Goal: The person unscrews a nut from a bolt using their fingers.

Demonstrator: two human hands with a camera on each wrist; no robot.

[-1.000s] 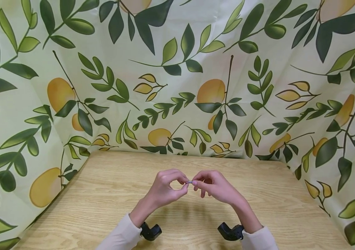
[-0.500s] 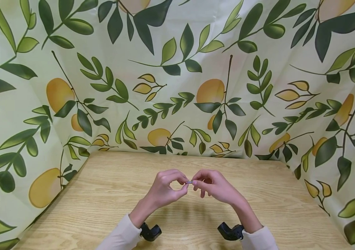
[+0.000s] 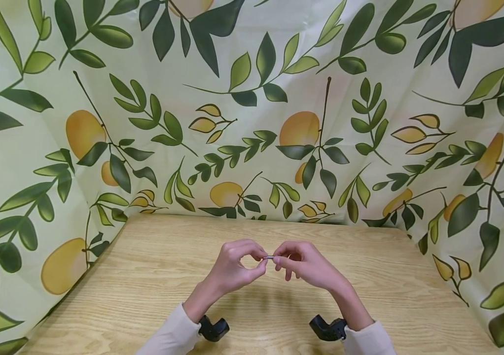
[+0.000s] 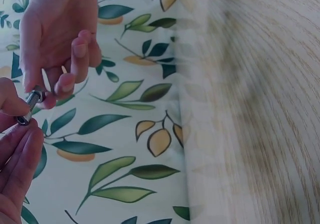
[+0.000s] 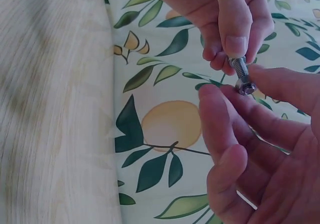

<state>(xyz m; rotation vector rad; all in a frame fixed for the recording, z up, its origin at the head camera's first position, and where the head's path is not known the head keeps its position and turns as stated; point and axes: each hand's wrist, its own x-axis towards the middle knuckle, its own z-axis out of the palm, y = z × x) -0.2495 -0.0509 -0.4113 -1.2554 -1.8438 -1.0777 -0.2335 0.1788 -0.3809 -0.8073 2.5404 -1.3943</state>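
A small silver bolt point(image 5: 241, 70) spans the gap between both hands, held up over the table. Its thread shows in the right wrist view, with a nut point(image 5: 245, 88) on the end toward my right hand. My left hand point(image 3: 234, 266) pinches the other end of the bolt between thumb and fingertips, which partly hide it. Thumb and forefinger of my right hand point(image 3: 307, 266) pinch at the nut, while the other fingers curl loosely below. From the left wrist view, the bolt point(image 4: 33, 103) slants up from the left fingertips to the nut point(image 4: 39, 93).
Beneath the hands lies a light wood-grain table point(image 3: 154, 286). A cloth point(image 3: 252, 148) printed with leaves and orange fruit hangs behind it and along both sides. Black wrist mounts point(image 3: 214, 329) sit by the pale sleeves point(image 3: 169, 333).
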